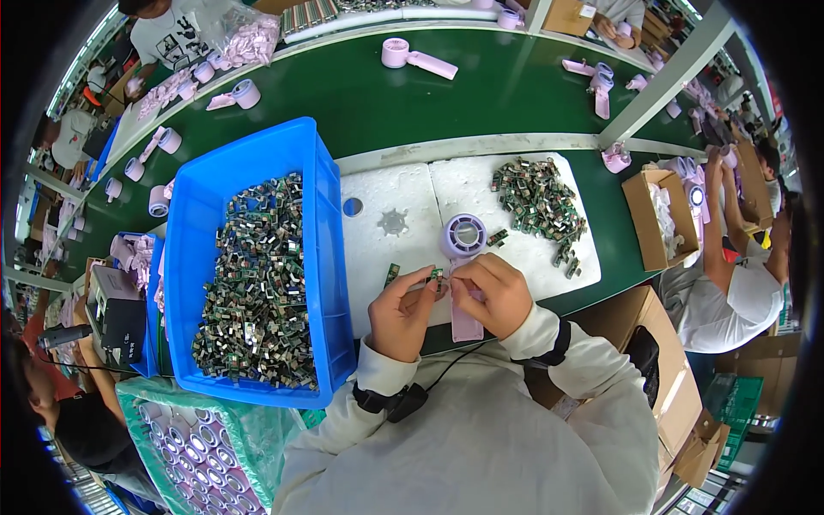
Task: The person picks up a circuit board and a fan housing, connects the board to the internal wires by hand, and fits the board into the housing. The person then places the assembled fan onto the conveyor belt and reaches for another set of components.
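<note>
My left hand [402, 314] pinches a small green circuit board [436, 275] between thumb and fingertips. Beside it, my right hand [498, 296] is closed with thumb and fingers together; what lies in its fingertips is hidden. Under both hands lies a light purple handheld fan housing, its round head [464, 233] away from me and its handle [466, 324] toward me. It rests on a white foam board [378, 249]. A loose circuit board [392, 274] lies just beyond my left hand, and another [497, 238] lies right of the fan head.
At left stands a blue bin [330, 215] full of circuit boards. A heap of boards [539, 202] covers the foam's right part. Beyond runs a green conveyor [343, 94] carrying purple fan parts [421, 58]. A cardboard box [639, 215] stands right; co-workers sit around.
</note>
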`<state>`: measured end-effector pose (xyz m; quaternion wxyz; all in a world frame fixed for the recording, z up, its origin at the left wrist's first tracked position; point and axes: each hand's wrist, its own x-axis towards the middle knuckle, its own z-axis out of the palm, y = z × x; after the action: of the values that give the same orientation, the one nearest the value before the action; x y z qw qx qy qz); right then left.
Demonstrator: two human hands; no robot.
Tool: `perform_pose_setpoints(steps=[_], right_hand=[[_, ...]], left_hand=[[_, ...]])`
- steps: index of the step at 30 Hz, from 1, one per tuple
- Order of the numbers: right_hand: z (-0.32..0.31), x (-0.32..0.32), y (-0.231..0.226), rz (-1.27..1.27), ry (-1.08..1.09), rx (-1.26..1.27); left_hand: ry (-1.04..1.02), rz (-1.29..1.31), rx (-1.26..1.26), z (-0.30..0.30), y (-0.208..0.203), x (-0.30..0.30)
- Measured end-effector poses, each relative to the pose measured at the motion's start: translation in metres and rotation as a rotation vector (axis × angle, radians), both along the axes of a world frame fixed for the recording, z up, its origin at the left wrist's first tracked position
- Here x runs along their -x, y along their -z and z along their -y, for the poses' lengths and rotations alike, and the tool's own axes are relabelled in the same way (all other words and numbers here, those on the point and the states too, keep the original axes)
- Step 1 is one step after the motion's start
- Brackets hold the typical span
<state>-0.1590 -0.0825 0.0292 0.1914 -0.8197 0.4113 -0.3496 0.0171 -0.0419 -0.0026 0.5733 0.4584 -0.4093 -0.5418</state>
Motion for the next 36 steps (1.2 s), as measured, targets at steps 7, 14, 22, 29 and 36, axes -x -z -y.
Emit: perform_pose_setpoints(steps=[7,14,22,29,36], right_hand=[[-0.006,-0.01,0.002,-0.012,0.016,0.053],[-0.002,-0.008,0.006,0.012,0.067,0.181],[0.003,-0.011,0.008,0.03,0.115,0.181],[0.001,-0.009,0.005,-0.043,0.056,0.17],[0.019,0.012,-0.013,-0.16,-0.184,0.222]], left_hand=[[-0.024,0.037,-0.041,0.005,-0.002,-0.002],[-0.028,-0.002,-0.057,0.007,-0.001,0.0],[-0.036,0.062,0.015,0.002,-0.004,0.004],[-0.051,0.143,0.08,-0.001,-0.001,0.006],[-0.085,0.416,0.275,-0.002,-0.003,0.005]])
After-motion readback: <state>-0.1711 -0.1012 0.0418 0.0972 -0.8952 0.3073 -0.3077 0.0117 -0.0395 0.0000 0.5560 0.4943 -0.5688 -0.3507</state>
